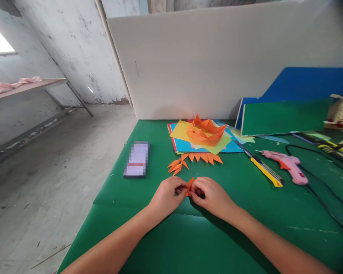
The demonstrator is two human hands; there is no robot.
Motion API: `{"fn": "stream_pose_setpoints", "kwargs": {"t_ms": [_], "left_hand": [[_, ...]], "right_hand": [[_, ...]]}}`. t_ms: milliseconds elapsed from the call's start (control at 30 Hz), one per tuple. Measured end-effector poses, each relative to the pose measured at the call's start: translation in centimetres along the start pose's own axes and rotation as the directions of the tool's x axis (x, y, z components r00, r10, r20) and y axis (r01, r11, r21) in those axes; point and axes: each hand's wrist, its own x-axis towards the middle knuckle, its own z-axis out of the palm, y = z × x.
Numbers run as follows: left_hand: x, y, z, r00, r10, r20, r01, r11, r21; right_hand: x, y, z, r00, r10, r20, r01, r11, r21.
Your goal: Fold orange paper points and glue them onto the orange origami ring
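My left hand (168,194) and my right hand (210,195) meet over the green table cover (148,228), both pinching a small folded orange paper piece (190,185) between their fingertips. Just beyond the hands lies a row of several finished orange folded points (198,158). Further back a larger orange folded paper shape (205,131) rests on a stack of coloured paper sheets (183,131).
A phone (136,159) lies to the left of the hands. A yellow utility knife (264,169) and a pink glue gun (288,165) with a black cable lie to the right. Green and blue boards (286,114) lean against a white panel behind.
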Motion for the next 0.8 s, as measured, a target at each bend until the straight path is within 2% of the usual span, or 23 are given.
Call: {"fn": "stream_pose_setpoints", "kwargs": {"t_ms": [433,800], "left_hand": [[-0.2,-0.27,0.07,1.0,0.011,0.028,-0.01,0.999,-0.045],[-0.25,0.27,0.17,0.999,0.012,0.045,-0.015,0.998,0.065]], "right_hand": [[0.15,0.36,0.52,0.999,-0.025,-0.033,0.025,1.0,-0.001],[0.18,0.28,0.47,0.999,-0.028,-0.025,0.029,0.999,0.013]]}}
